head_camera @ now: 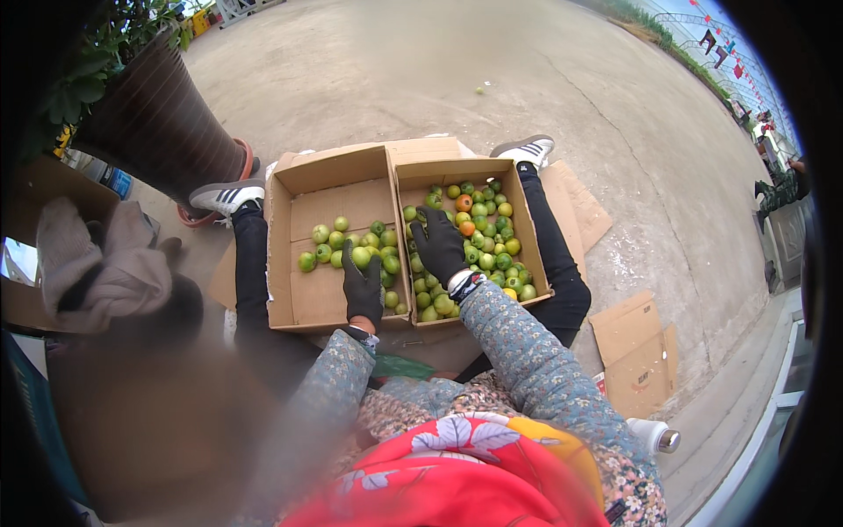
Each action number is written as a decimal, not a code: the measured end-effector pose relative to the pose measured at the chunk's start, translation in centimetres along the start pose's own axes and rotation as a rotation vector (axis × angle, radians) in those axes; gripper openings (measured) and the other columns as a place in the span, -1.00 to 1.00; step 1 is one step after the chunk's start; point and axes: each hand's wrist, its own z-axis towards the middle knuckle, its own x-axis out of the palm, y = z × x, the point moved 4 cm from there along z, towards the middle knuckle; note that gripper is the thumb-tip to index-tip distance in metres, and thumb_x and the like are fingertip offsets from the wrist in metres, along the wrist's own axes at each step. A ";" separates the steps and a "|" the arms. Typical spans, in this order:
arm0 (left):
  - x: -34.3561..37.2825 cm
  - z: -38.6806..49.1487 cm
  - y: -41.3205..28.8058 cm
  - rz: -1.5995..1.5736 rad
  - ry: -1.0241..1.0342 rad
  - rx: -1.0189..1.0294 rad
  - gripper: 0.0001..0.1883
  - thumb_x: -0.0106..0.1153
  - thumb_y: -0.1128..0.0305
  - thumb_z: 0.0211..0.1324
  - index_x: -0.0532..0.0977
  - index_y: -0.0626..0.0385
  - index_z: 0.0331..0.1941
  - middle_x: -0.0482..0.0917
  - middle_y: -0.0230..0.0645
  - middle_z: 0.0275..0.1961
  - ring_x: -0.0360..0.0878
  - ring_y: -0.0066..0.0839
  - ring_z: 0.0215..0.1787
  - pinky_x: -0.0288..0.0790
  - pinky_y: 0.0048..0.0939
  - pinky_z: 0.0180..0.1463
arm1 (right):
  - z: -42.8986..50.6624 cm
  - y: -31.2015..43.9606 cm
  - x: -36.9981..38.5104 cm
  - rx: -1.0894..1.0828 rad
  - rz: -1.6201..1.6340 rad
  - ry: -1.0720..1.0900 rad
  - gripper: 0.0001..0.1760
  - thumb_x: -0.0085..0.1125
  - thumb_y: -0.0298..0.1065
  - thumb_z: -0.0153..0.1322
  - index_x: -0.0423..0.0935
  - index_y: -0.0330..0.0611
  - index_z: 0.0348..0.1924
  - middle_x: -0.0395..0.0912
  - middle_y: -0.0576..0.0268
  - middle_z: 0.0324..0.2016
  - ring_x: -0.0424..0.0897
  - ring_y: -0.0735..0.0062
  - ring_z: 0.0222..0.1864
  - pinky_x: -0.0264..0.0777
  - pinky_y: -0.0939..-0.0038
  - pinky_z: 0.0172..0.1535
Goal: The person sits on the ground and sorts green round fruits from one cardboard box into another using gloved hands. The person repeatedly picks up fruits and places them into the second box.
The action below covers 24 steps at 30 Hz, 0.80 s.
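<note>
Two open cardboard boxes stand side by side between my outstretched legs. Inside the left box, green tomatoes gather towards the right side. My left hand, in a dark glove, is in that box with a green tomato between its thumb and fingers. The right box holds many more tomatoes, mostly green, with a few orange ones. Over its left part is my gloved right hand, fingers pointing at the tomatoes near the divider walls; whether it grips one is hidden.
Flattened cardboard lies under the boxes, with another piece at right. A white bottle is beside me. At left are a large potted plant and a box with beige cloth. One small tomato lies on the concrete.
</note>
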 end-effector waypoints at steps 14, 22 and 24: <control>0.6 -0.4 -0.8 0.524 -0.053 0.318 -0.29 0.23 0.23 0.20 0.17 0.25 0.35 0.14 0.03 0.42 0.06 -0.02 0.46 0.00 -0.13 0.46 | 0.4 -4.9 2.2 -0.002 -0.374 0.271 -0.57 0.13 -0.23 0.34 0.43 0.05 0.09 0.41 -0.01 0.16 0.54 -0.02 0.03 0.39 0.01 0.03; 1.1 -0.6 -1.4 0.572 -0.006 0.375 -0.26 0.25 0.16 0.14 0.20 0.16 0.34 0.16 0.10 0.39 0.12 0.09 0.41 0.08 -0.02 0.40 | 1.0 -4.9 3.0 -0.070 -0.546 0.328 -0.63 0.19 -0.26 0.27 0.55 0.12 -0.03 0.52 0.05 -0.12 0.58 0.03 -0.10 0.44 0.08 -0.10; 0.8 -0.6 -1.6 0.539 -0.002 0.391 -0.26 0.27 0.18 0.13 0.20 0.15 0.34 0.18 0.07 0.39 0.13 0.07 0.41 0.08 -0.03 0.41 | 0.8 -3.9 1.8 -0.003 -0.432 0.301 -0.58 0.20 -0.15 0.35 0.49 0.03 0.07 0.57 0.00 -0.13 0.58 -0.05 -0.06 0.45 0.09 -0.06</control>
